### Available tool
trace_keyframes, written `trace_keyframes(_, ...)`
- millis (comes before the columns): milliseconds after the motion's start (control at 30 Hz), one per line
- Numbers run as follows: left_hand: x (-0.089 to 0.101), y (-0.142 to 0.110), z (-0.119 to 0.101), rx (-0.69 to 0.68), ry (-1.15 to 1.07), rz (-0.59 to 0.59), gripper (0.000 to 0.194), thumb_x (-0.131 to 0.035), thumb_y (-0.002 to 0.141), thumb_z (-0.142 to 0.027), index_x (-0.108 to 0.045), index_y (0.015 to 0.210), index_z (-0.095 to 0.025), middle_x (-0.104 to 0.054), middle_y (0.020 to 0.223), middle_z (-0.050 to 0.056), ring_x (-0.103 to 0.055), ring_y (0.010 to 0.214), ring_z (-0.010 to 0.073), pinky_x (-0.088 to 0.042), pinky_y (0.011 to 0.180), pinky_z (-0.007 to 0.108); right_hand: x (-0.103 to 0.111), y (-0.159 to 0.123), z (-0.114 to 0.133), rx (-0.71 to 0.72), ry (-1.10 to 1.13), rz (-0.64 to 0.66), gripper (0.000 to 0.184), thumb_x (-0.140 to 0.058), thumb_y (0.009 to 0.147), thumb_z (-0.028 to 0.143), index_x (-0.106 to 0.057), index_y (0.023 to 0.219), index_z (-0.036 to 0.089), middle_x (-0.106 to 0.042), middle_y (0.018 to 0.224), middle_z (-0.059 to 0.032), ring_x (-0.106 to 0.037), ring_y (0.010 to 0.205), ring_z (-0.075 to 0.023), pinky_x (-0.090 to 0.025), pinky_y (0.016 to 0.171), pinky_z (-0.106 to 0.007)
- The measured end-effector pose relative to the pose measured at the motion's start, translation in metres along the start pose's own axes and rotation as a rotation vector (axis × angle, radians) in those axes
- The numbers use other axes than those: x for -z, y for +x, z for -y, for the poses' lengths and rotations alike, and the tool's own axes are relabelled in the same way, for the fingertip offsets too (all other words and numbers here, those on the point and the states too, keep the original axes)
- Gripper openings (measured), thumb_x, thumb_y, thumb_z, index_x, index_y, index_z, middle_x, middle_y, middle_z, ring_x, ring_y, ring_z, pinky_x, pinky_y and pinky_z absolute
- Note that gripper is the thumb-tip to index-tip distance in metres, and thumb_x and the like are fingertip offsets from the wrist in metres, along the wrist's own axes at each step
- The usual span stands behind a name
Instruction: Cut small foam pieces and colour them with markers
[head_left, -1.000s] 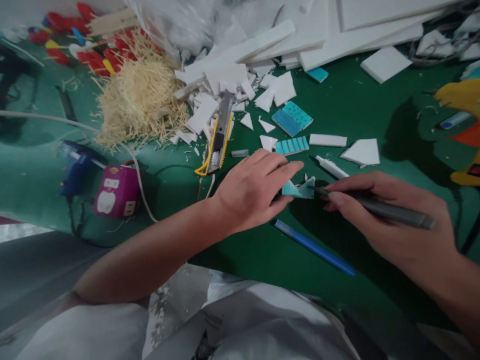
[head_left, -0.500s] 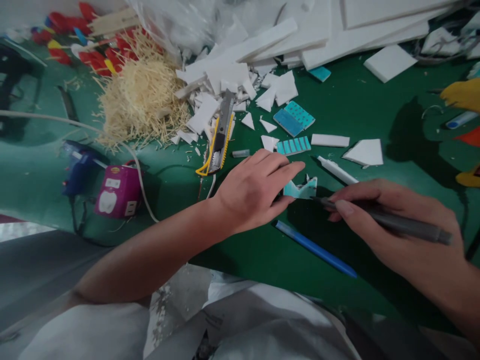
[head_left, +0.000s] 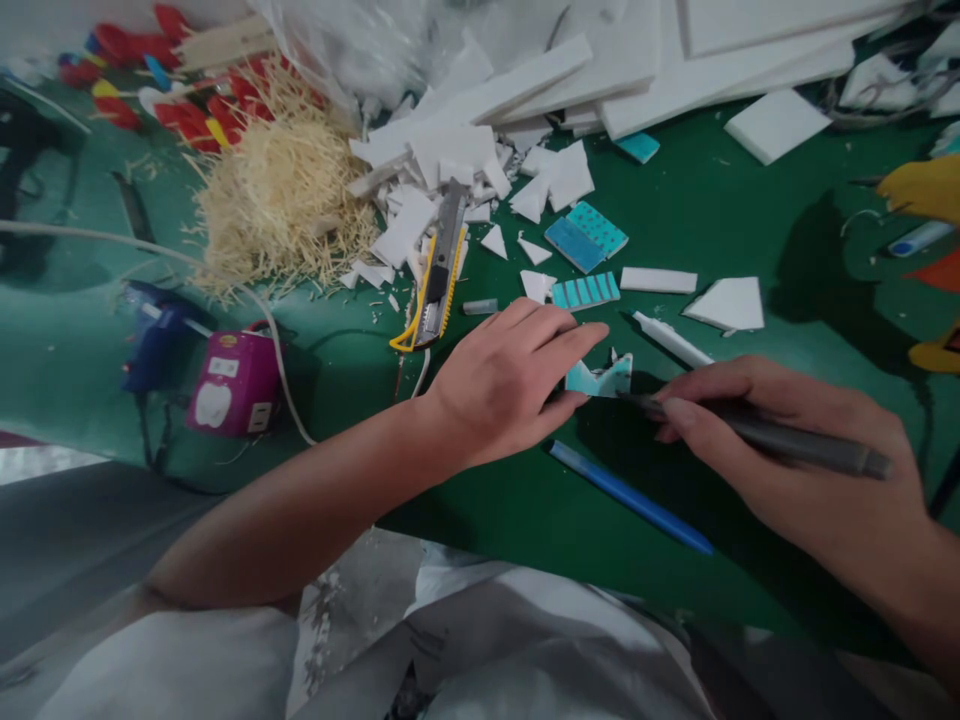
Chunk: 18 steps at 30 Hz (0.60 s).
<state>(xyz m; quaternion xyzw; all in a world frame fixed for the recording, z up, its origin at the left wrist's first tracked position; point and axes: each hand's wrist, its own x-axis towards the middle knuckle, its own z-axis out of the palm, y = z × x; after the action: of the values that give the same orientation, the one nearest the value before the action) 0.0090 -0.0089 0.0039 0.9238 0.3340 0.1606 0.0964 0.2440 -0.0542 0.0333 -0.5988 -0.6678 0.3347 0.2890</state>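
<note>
A small turquoise foam piece (head_left: pixel 600 380) with a notched upper edge lies on the green table. My left hand (head_left: pixel 510 370) grips its left end between thumb and fingers; that end is hidden. In my right hand (head_left: pixel 780 440) is a dark grey marker (head_left: pixel 810 440), pinched near its tip. The tip meets or nearly meets the foam piece's lower right corner. A blue pen (head_left: pixel 630 497) lies below the two hands. Just above the right hand rests a white pen (head_left: pixel 671 340), and a striped turquoise piece (head_left: pixel 586 290) lies beyond my left fingers.
A yellow utility knife (head_left: pixel 441 275) lies by white foam scraps (head_left: pixel 457 160). At left are a straw heap (head_left: pixel 281 190), a purple power adapter (head_left: pixel 234 385), a blue glue gun (head_left: pixel 157 335) and a white cable (head_left: pixel 277 350). White foam boards (head_left: pixel 720 90) line the back.
The marker's back end has dipped slightly to the left and tilted a little with my right hand. My left hand keeps its hold on the foam piece.
</note>
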Motion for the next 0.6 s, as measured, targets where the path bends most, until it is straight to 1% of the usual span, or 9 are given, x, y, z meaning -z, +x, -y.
trace_keyframes(133, 0.0009, 0.0003, 0.0001, 0.005, -0.005, 0.008, 0.04, -0.06, 0.1, -0.025, -0.06, 0.137, -0.01, -0.07, 0.119, 0.015, -0.064, 0.109, 0.0276, -0.055, 0.098, 0.042, -0.0015, 0.0016, 0.0007, -0.019, 0.016, -0.04, 0.012, -0.07, 0.086, 0.032, -0.071, 0.075, 0.028, -0.075, 0.061, 0.0029, -0.066, 0.046, -0.0144, -0.051, 0.044, -0.024)
trace_keyframes(233, 0.0012, 0.0005, 0.0004, -0.002, -0.001, 0.005, 0.04, -0.06, 0.1, -0.025, -0.06, 0.137, -0.009, -0.07, 0.118, 0.015, -0.064, 0.109, 0.0278, -0.055, 0.097, 0.041, -0.0023, 0.0042, 0.0015, 0.006, 0.027, -0.061, 0.012, -0.069, 0.086, 0.032, -0.07, 0.074, 0.027, -0.074, 0.061, 0.0024, -0.065, 0.046, -0.0141, -0.05, 0.043, -0.024)
trace_keyframes(433, 0.0, 0.0006, -0.0002, -0.007, 0.001, -0.016, 0.04, -0.06, 0.1, -0.025, -0.061, 0.136, -0.009, -0.07, 0.118, 0.015, -0.064, 0.109, 0.0278, -0.055, 0.097, 0.041, -0.0036, 0.0084, 0.0054, -0.001, 0.045, -0.04, 0.009, -0.07, 0.083, 0.029, -0.07, 0.074, 0.027, -0.073, 0.06, 0.0035, -0.063, 0.044, -0.0127, -0.048, 0.042, -0.023)
trace_keyframes(600, -0.001, 0.001, -0.0007, -0.021, -0.007, -0.042, 0.039, -0.063, 0.099, -0.023, -0.062, 0.134, -0.006, -0.071, 0.116, 0.016, -0.065, 0.107, 0.0281, -0.055, 0.096, 0.04, -0.0043, 0.0087, 0.0067, -0.017, 0.04, -0.029, 0.009, -0.071, 0.082, 0.028, -0.07, 0.073, 0.028, -0.074, 0.061, 0.0041, -0.064, 0.046, -0.0132, -0.048, 0.044, -0.024)
